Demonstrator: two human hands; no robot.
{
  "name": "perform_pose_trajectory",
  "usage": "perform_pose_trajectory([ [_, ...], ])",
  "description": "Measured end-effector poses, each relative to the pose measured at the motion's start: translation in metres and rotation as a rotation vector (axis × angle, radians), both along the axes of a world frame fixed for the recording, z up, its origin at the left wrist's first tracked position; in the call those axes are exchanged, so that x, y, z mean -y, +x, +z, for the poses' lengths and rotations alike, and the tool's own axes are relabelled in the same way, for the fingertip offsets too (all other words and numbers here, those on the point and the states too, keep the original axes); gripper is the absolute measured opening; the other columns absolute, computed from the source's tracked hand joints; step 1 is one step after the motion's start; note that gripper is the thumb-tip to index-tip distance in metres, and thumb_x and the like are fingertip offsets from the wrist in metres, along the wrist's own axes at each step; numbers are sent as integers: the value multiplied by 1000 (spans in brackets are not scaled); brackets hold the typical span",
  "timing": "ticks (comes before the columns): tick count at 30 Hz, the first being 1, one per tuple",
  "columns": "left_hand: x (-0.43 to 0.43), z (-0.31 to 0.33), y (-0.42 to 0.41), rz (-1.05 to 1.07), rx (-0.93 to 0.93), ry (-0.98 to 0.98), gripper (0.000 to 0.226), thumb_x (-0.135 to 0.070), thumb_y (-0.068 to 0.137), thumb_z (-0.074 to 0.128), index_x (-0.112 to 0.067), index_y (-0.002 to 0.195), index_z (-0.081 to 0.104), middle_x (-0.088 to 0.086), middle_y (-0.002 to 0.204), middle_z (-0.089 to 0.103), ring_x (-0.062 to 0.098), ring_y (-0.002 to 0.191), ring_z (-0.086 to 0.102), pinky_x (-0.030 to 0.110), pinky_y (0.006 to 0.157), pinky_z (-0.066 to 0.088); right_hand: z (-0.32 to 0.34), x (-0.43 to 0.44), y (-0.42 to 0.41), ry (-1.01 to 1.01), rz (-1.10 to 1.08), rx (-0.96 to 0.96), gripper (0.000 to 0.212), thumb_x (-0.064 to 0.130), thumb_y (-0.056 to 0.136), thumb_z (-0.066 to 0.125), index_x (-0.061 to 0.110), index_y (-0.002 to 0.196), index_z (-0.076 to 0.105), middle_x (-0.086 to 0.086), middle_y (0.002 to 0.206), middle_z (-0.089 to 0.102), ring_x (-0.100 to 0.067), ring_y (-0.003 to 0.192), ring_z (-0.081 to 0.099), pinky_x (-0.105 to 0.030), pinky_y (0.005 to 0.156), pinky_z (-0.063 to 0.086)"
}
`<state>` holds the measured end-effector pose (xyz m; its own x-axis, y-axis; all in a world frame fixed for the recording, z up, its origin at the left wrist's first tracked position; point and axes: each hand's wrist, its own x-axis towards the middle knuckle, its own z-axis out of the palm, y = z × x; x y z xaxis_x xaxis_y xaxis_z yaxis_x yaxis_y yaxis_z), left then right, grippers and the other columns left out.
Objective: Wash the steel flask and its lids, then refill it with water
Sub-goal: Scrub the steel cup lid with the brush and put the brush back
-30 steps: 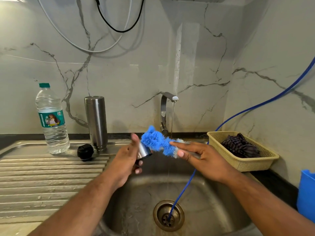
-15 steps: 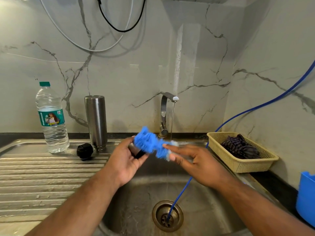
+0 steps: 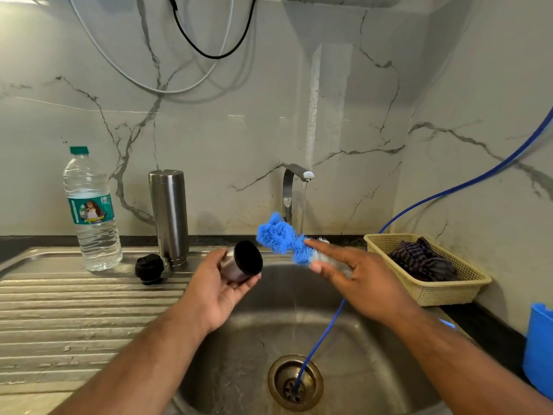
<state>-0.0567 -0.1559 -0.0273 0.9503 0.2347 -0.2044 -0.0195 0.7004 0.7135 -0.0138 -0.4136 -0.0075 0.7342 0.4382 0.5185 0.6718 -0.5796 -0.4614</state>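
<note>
My left hand (image 3: pixel 220 290) grips the steel cup lid (image 3: pixel 243 262) over the sink, its black open mouth turned toward the right. My right hand (image 3: pixel 356 280) holds a blue-and-white bristle brush (image 3: pixel 281 236) just to the right of the lid, its blue head clear of the opening. The steel flask (image 3: pixel 169 217) stands upright on the drainboard behind my left hand. A black stopper lid (image 3: pixel 149 268) lies beside its base.
The tap (image 3: pixel 294 187) runs a thin stream into the steel sink (image 3: pixel 353 363). A blue hose (image 3: pixel 321 336) drops into the drain (image 3: pixel 295 381). A plastic water bottle (image 3: pixel 91 211) stands at the left. A beige basket (image 3: pixel 431 292) holding cloth and a blue container (image 3: pixel 540 348) are at the right.
The brush head has come out of the cup lid and risen to the right. My left hand turned the lid so its dark opening now shows.
</note>
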Motion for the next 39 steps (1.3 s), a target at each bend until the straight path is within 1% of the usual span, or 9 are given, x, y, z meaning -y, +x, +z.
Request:
perform_pose_trajectory([
  [4,-5,-2,-1,43,-7,185,43,-40,104,53,-6,130,57,26,112,68,32,89,68,37,62,58,0,3,0,-235,23,100,59,76,84,56,78,137,30,23,129,64,1,111,58,-30,89,55],
  [9,-9,-15,-3,-72,-56,907,94,-100,71,38,-27,121,69,11,89,74,16,65,56,30,58,51,-1,3,2,-550,17,342,50,69,93,34,74,142,28,18,107,58,-2,88,54,-22,59,41],
  [15,-6,-8,-4,-204,48,847,53,-67,94,50,-26,124,63,19,100,74,11,54,49,23,43,39,-7,-3,-2,-490,-140,366,52,70,97,25,60,147,35,18,109,69,-7,96,64,-32,65,54],
  [20,-1,-10,-6,-182,175,1102,22,-48,99,57,-37,118,61,8,119,63,20,82,57,27,66,49,-7,-11,-11,-467,-194,144,47,68,100,39,56,145,41,15,114,72,-7,100,64,-35,79,58],
  [26,4,-7,-9,-79,10,710,44,-57,95,57,-20,118,66,12,117,72,31,107,64,42,81,52,-8,-9,-6,-503,-43,479,45,60,99,36,56,143,46,14,88,60,-9,77,58,-29,53,43],
  [29,1,-6,-13,-309,-107,576,61,-64,93,55,-11,119,69,19,105,76,24,83,67,33,66,53,-10,-8,-3,-447,4,695,40,51,98,44,50,135,59,6,85,60,-15,70,57,-29,50,38],
  [33,4,-1,-12,-372,-49,671,55,-61,96,53,-13,122,65,20,99,71,12,57,51,22,47,42,-13,-10,-8,-405,-110,464,41,58,101,40,56,140,49,11,83,64,-11,77,63,-29,54,47],
  [36,4,-1,-8,-319,106,919,35,-47,95,63,-22,119,64,20,115,67,23,77,62,29,62,48,-14,-14,-9,-334,-181,175,41,66,100,41,60,140,45,16,104,74,-7,93,66,-33,72,56],
  [39,3,-6,-9,-259,130,848,34,-42,87,70,-20,114,67,16,119,69,36,106,67,39,80,55,-16,-14,-7,-356,-115,150,40,66,99,43,63,139,45,20,111,73,-4,98,65,-31,76,55],
])
